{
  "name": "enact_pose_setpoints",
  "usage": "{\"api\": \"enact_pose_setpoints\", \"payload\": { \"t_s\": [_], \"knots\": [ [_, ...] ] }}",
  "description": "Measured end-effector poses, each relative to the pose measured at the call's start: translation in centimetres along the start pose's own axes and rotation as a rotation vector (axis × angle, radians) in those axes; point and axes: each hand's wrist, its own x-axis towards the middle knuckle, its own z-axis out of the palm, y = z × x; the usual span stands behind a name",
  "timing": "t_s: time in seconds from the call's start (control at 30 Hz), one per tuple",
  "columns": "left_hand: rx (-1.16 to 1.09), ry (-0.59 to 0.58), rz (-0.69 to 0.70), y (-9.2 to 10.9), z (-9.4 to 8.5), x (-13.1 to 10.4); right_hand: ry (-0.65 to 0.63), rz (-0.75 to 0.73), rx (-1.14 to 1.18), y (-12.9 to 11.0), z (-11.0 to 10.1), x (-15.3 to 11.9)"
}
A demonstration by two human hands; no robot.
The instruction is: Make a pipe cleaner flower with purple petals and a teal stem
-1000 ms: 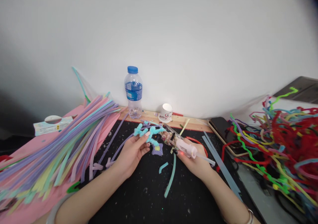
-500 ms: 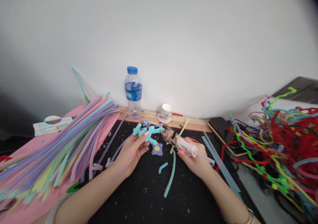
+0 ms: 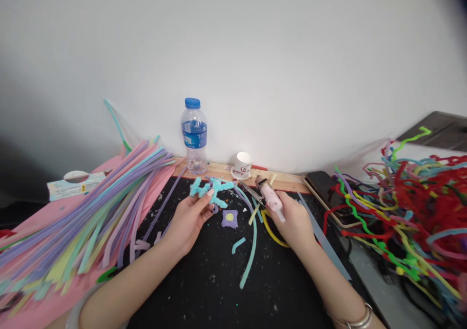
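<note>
Pinched in the fingers of my left hand (image 3: pixel 190 220) is a light-blue fuzzy shape (image 3: pixel 216 190) with several arms, held above the black mat. My right hand (image 3: pixel 293 218) is wrapped round a pale pink glue gun (image 3: pixel 269 196), whose dark nozzle end points up and away, apart from the blue shape. A purple fuzzy square with a yellow centre (image 3: pixel 229 218) lies on the mat between my hands. Scissors (image 3: pixel 251 191) lie just left of the glue gun, partly over thin fuzzy stems. A short blue piece (image 3: pixel 238 245) and a long teal stem (image 3: pixel 250 258) lie nearer me.
A water bottle (image 3: pixel 194 139) and a white paper cup (image 3: pixel 242 165) stand by the wall. Pastel stems (image 3: pixel 109 202) are heaped at left on pink material. A phone (image 3: pixel 323 188) and a tangle of bright stems (image 3: pixel 412 212) are at right.
The glue gun in my right hand has drawn back from the blue shape and tilted upward, uncovering the scissors and a yellow loop. My left hand has shifted slightly left with the blue shape.
</note>
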Motion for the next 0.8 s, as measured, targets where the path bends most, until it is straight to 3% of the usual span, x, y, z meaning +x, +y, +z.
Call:
{"api": "enact_pose_setpoints", "payload": {
  "t_s": [0.2,0.37,0.43,0.53,0.67,0.8],
  "knots": [
    [0.047,-0.027,0.072,-0.1,-0.2,0.2,0.074,0.119,-0.231,1.3,0.6,0.5],
    [0.166,-0.065,0.131,-0.2,-0.2,0.1,0.22,0.009,-0.165,-0.1,0.5,0.0],
    [0.206,-0.084,0.145,-0.2,-0.2,0.0,0.198,-0.123,-0.051,-1.4,0.7,-0.6],
    [0.238,-0.099,0.184,-0.3,-0.1,-0.1,0.063,-0.254,0.045,-3.6,1.7,-1.4],
    [0.267,-0.075,0.23,-0.2,-0.1,0.0,-0.013,-0.272,0.113,-5.5,3.1,-1.7],
    [0.293,-0.055,0.251,0.1,-0.2,0.1,-0.019,-0.24,0.345,-5.3,3.3,-1.7]
  ]
}}
